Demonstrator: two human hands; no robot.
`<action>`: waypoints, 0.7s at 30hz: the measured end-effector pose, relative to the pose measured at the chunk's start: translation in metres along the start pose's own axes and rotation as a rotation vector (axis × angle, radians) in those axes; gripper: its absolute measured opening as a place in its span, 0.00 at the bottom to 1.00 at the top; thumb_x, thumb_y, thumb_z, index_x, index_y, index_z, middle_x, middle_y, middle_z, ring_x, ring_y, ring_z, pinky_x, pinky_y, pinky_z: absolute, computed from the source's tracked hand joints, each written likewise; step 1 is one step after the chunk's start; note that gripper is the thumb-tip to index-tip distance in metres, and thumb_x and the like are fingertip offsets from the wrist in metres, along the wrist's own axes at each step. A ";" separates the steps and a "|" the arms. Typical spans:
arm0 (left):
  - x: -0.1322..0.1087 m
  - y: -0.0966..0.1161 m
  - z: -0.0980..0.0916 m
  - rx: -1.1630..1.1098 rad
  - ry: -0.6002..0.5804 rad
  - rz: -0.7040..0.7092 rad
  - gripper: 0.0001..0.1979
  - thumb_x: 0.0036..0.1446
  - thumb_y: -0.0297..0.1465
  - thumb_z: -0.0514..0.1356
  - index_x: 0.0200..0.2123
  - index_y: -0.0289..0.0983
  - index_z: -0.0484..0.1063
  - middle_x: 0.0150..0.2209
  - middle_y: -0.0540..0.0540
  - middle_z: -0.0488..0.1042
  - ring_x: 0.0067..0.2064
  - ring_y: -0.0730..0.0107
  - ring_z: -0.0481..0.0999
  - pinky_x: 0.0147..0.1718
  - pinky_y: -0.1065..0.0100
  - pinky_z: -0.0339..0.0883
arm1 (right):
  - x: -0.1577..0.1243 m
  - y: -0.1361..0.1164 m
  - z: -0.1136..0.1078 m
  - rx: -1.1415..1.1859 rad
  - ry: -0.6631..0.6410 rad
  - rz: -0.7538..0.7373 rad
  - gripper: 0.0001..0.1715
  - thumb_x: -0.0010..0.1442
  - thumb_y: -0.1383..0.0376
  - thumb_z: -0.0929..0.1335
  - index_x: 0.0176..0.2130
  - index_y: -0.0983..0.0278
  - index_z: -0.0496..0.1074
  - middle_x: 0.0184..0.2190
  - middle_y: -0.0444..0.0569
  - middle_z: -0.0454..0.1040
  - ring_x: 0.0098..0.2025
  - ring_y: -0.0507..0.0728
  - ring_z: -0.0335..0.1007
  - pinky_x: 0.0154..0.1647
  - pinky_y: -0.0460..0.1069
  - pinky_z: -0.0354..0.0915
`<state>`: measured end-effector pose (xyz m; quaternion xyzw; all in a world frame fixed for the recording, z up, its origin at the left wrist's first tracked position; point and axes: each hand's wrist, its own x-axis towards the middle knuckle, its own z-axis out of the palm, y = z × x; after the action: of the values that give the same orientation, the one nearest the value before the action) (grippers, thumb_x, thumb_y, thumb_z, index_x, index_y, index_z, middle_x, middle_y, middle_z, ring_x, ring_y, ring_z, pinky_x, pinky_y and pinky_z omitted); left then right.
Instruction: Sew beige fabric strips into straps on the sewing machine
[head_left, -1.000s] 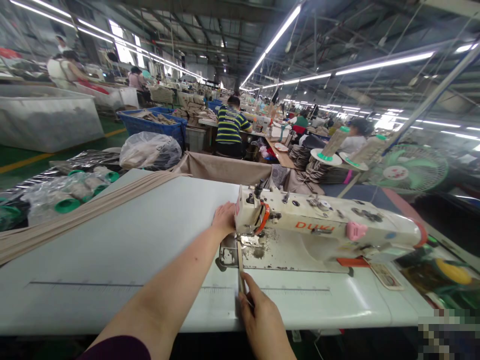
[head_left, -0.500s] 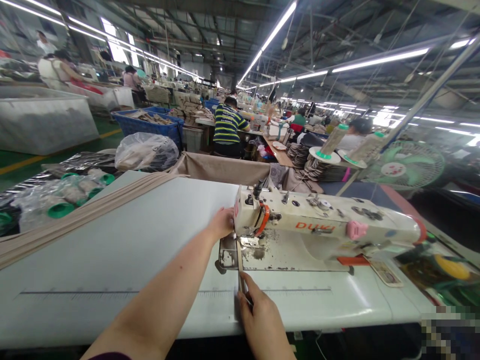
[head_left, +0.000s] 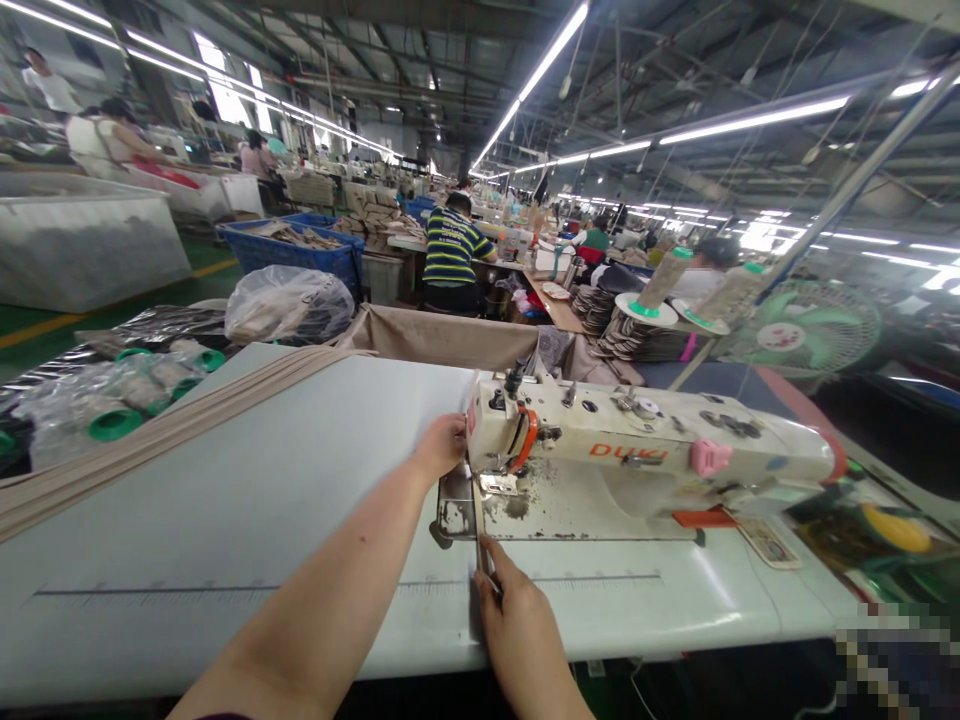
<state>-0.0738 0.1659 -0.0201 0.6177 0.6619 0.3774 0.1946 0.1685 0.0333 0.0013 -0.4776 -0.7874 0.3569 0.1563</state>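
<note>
The left hand [head_left: 442, 445] reaches far across the white desk [head_left: 225, 520] and rests against the left end of the sewing machine [head_left: 637, 455]. Its fingers are curled close together at the machine's side, and I cannot tell if they hold anything.

The right hand [head_left: 525, 625] is near the front edge of the desk. Its fingers are pressed together, pinching the near end of a thin strip [head_left: 478, 530]. The strip is narrow and straight. It runs from the fingers away to the metal plate [head_left: 457, 510] under the machine's needle part, so it lies just in front of the machine, between the two hands.

The sewing machine is cream with orange letters on its side and a pink knob [head_left: 709, 457] on top. It lies long across the right part of the desk.

A long tan band of cloth [head_left: 172, 425] stretches over the far left corner of the desk. Beyond that corner are clear bags with green-ended spools [head_left: 112, 415]. Behind the desk hangs a brown cloth [head_left: 442, 340]. On the right, far from the hands, stands a green fan [head_left: 806, 330], with thread cones [head_left: 664, 285] beside it.

Farther away, a person in a striped shirt [head_left: 450, 245] sits with their back turned. A blue bin [head_left: 300, 250] stands to the left of that person.
</note>
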 end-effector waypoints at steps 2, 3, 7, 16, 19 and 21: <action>-0.001 0.001 -0.003 -0.067 0.052 -0.037 0.08 0.48 0.22 0.60 0.28 0.37 0.79 0.45 0.45 0.80 0.48 0.60 0.77 0.50 0.65 0.69 | 0.001 0.002 0.001 -0.003 0.043 -0.031 0.28 0.69 0.63 0.60 0.65 0.65 0.67 0.54 0.61 0.78 0.55 0.66 0.76 0.57 0.59 0.69; -0.002 0.002 -0.004 -0.100 0.081 -0.061 0.07 0.48 0.23 0.61 0.27 0.37 0.78 0.43 0.45 0.80 0.47 0.61 0.77 0.49 0.65 0.69 | 0.001 0.003 0.002 -0.007 0.079 -0.049 0.27 0.70 0.62 0.60 0.64 0.65 0.68 0.53 0.61 0.77 0.54 0.66 0.76 0.57 0.59 0.70; -0.012 0.002 -0.005 -0.244 0.207 -0.199 0.06 0.53 0.32 0.61 0.26 0.37 0.74 0.33 0.47 0.78 0.40 0.61 0.77 0.42 0.64 0.69 | 0.000 0.010 0.005 0.019 0.247 -0.134 0.23 0.69 0.61 0.62 0.60 0.61 0.71 0.51 0.58 0.74 0.53 0.63 0.74 0.56 0.58 0.70; -0.064 0.014 -0.016 -0.699 0.373 -0.321 0.20 0.50 0.50 0.64 0.31 0.38 0.70 0.31 0.47 0.78 0.37 0.63 0.80 0.42 0.62 0.75 | 0.003 -0.018 0.000 0.266 0.202 -0.221 0.16 0.68 0.56 0.64 0.46 0.63 0.76 0.45 0.55 0.75 0.49 0.61 0.72 0.54 0.55 0.68; -0.090 0.018 -0.027 -0.755 0.417 -0.324 0.20 0.48 0.48 0.68 0.32 0.38 0.71 0.33 0.47 0.79 0.40 0.63 0.81 0.46 0.62 0.75 | 0.008 -0.024 0.011 0.436 0.022 -0.140 0.22 0.68 0.48 0.64 0.45 0.62 0.74 0.36 0.50 0.77 0.36 0.57 0.72 0.40 0.51 0.69; -0.109 0.019 -0.033 -0.766 0.429 -0.332 0.20 0.48 0.47 0.69 0.33 0.38 0.72 0.34 0.47 0.80 0.41 0.62 0.82 0.46 0.63 0.74 | 0.015 -0.023 0.022 0.567 -0.080 -0.075 0.29 0.66 0.40 0.64 0.43 0.62 0.74 0.31 0.47 0.76 0.28 0.54 0.68 0.30 0.49 0.64</action>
<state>-0.0671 0.0513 -0.0073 0.2953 0.5900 0.6776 0.3250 0.1333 0.0303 0.0008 -0.3710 -0.6788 0.5755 0.2652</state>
